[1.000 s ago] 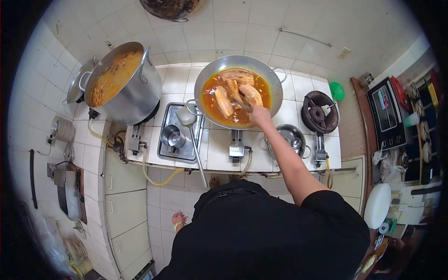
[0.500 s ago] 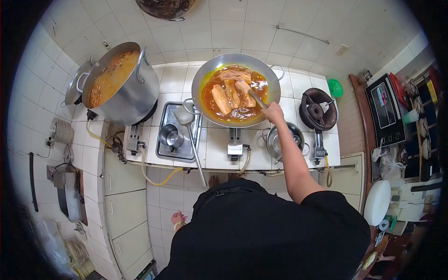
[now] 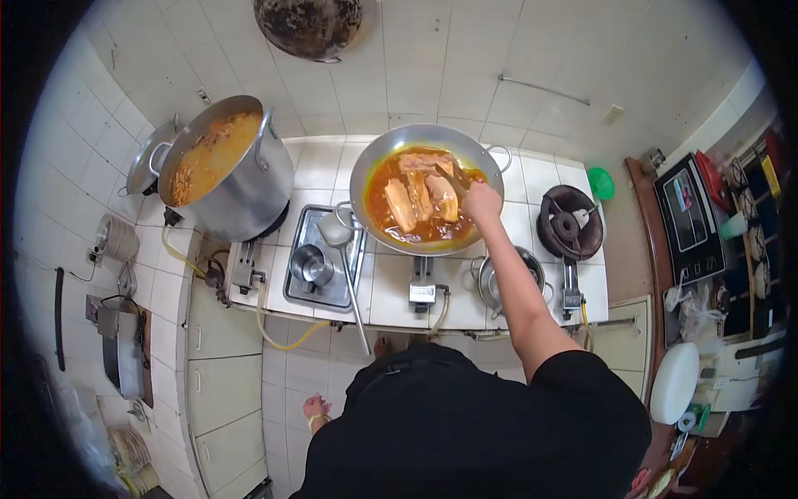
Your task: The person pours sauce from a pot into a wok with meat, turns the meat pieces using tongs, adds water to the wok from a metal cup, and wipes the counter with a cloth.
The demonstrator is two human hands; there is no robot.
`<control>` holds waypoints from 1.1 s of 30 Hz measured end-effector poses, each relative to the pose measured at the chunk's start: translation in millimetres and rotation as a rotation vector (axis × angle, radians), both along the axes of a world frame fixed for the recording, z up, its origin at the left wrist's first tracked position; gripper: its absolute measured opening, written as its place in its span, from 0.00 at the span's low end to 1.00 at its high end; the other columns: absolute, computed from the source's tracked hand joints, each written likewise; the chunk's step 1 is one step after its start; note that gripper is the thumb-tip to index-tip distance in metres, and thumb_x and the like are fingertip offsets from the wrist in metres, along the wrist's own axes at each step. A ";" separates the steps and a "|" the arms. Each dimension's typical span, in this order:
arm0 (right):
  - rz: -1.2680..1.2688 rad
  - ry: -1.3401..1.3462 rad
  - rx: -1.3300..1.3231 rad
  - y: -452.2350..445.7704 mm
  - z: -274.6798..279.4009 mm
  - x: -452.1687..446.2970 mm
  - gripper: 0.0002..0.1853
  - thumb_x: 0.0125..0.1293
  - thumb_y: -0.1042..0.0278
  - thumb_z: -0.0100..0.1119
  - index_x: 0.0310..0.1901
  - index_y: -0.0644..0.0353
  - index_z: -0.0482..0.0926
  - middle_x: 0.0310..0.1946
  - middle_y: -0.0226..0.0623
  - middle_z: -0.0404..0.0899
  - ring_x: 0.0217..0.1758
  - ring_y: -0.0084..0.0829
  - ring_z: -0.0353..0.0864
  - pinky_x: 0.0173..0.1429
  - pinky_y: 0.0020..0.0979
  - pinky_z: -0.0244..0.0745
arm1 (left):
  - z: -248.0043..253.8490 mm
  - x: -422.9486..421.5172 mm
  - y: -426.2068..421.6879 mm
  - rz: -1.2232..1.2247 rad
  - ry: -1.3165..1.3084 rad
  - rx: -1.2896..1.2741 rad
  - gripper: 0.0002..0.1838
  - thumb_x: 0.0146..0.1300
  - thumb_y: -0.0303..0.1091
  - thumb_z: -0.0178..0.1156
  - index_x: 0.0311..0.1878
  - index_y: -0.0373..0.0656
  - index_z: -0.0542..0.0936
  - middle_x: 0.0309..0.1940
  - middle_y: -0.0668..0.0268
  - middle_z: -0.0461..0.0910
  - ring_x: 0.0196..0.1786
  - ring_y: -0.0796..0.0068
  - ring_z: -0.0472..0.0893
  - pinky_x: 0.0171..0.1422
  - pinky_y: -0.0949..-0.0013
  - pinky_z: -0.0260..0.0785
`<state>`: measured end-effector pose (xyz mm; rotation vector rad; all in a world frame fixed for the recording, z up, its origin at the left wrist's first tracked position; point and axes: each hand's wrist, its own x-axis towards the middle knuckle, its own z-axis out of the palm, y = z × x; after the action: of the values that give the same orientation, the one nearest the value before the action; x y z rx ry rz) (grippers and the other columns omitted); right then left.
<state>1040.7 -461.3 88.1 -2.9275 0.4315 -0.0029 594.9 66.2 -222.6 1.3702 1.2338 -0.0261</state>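
A wide metal wok [image 3: 363, 224] with two loop handles holds reddish-brown sauce and several long pieces of meat [image 3: 400, 205]. My right hand [image 3: 482, 203] is over the wok's right side, its fingers wrapped round tongs [image 3: 453, 179]. The tips of the tongs reach in among the meat at the upper right; whether they grip a piece I cannot tell. Down by my left side, away from the stove, hangs my left hand [image 3: 316, 407], its fingers partly curled and too small to make out clearly.
At left stands a tall pot [image 3: 249, 187] of orange soup. Nearer are a tray [image 3: 291, 287] with a metal cup [image 3: 311, 264] and a long-handled ladle [image 3: 356, 295]. A small pot [image 3: 489, 287] sits below my right forearm, a burner [image 3: 568, 223] at right.
The view has tilted, so the stove appears lower. My right hand and the tongs have moved from the lower right of the wok toward the meat at its upper right.
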 end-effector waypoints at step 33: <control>0.215 -0.167 0.093 87.7 5.3 -85.9 0.12 0.53 0.70 0.52 0.38 0.67 0.74 0.26 0.49 0.80 0.30 0.46 0.82 0.35 0.42 0.78 | 12.2 20.4 6.8 -0.140 0.066 0.011 0.12 0.59 0.37 0.59 0.34 0.36 0.74 0.24 0.60 0.75 0.17 0.71 0.75 0.19 0.71 0.72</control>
<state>954.9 -373.6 93.4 -2.8369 0.0879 -0.1914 615.2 73.0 -210.3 1.4728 1.1925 -0.1639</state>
